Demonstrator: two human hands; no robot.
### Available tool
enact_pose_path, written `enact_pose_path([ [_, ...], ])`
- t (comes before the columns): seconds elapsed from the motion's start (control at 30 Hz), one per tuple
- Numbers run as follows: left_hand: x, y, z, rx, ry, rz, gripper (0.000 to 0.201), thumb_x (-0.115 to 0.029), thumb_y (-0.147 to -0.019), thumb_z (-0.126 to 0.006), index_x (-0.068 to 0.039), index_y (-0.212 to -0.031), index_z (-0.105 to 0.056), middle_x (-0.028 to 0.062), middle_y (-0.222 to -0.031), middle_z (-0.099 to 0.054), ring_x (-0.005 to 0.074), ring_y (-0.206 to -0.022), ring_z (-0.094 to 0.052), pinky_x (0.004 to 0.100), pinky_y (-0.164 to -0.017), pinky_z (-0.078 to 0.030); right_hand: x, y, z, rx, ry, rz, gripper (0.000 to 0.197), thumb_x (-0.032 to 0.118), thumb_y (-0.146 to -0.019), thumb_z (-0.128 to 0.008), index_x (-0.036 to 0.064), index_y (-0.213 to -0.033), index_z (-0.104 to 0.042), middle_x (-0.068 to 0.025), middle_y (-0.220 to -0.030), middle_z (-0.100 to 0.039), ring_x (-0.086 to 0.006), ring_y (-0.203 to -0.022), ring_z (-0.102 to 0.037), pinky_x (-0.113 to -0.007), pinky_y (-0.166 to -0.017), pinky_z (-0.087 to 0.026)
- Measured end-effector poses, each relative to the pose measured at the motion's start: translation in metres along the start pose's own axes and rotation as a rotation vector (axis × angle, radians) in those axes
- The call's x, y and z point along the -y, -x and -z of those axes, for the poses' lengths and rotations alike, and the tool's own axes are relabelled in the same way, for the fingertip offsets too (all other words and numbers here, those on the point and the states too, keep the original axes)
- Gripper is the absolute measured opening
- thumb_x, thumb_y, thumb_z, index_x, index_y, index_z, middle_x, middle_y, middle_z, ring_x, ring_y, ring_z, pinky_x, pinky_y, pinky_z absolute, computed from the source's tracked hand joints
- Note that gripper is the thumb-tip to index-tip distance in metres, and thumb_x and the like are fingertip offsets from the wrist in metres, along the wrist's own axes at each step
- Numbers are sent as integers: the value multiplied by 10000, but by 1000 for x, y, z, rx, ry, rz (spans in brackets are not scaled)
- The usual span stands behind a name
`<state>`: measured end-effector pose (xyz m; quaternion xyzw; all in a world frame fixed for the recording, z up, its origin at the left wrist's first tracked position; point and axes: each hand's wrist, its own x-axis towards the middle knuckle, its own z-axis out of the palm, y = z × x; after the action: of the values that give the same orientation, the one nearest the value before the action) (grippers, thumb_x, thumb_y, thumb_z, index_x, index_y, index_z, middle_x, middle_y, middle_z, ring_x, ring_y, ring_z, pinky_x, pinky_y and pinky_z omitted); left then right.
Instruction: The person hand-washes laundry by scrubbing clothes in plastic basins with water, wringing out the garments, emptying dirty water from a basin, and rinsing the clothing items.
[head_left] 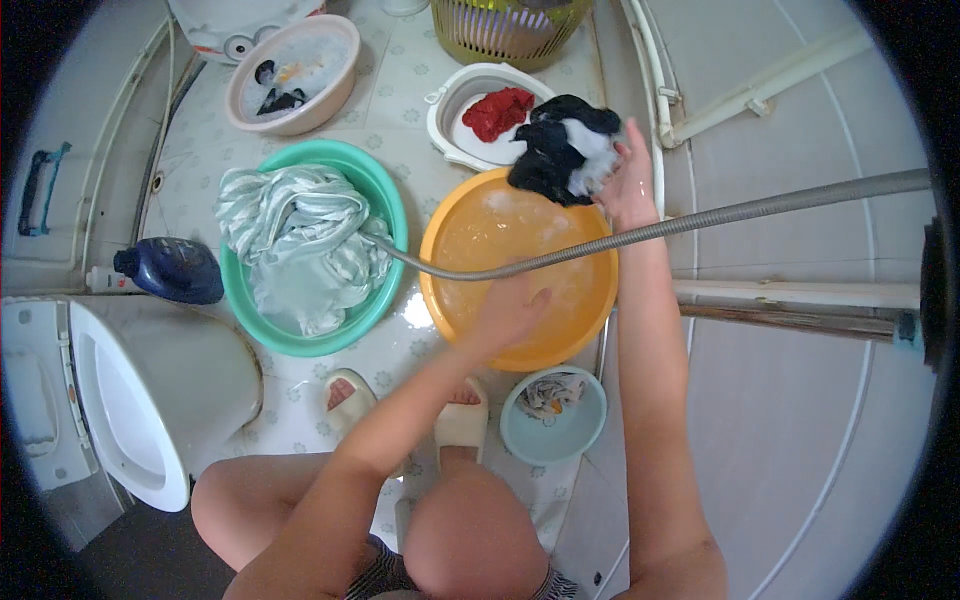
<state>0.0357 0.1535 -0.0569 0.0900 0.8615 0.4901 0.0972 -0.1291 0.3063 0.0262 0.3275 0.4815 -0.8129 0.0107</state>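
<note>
My right hand (630, 180) is raised beyond the far right rim of the yellow basin (432, 255), holding a wet, bunched black-and-white cloth garment (552, 160). The garment overlaps the edge of a white basin (440, 125) with a red cloth (497, 113) in it. Over the yellow basin, which contains sudsy water, my left hand (508, 312) is slightly blurred. Its thumb stands apart and nothing shows in it; the fingertips are hard to make out near a grey metal shower hose (700, 222) that crosses above the basin.
At left stands a green basin (398, 215) with pale striped fabric (300, 235), the hose end reaching into it. A pink basin (345, 75) with suds, an olive basket (500, 38), a small light-blue basin (555, 440), a dark-blue bottle (180, 270) and a toilet (190, 390) surround me.
</note>
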Motion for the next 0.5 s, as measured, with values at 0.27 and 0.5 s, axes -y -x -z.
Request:
enact_pose_path([
  [0.27, 32, 24, 37, 196, -14, 30, 366, -248, -802, -589, 12, -1059, -579, 200, -1050, -589, 308, -930, -588, 361, -801, -471, -121, 8, 185, -517, 1244, 483, 424, 300, -750, -630, -48, -989, -592, -126, -902, -615, -234, -817, -592, -363, -721, -469],
  [0.5, 66, 54, 46, -52, 6, 354, 314, -269, -760, -542, -4, -904, -629, 227, -863, -625, 364, -848, -604, 421, -752, -464, -193, 89, 232, -168, 508, -99, 416, 263, -773, -610, -34, -1051, -529, -158, -964, -604, -238, -853, -600, -339, -713, -495],
])
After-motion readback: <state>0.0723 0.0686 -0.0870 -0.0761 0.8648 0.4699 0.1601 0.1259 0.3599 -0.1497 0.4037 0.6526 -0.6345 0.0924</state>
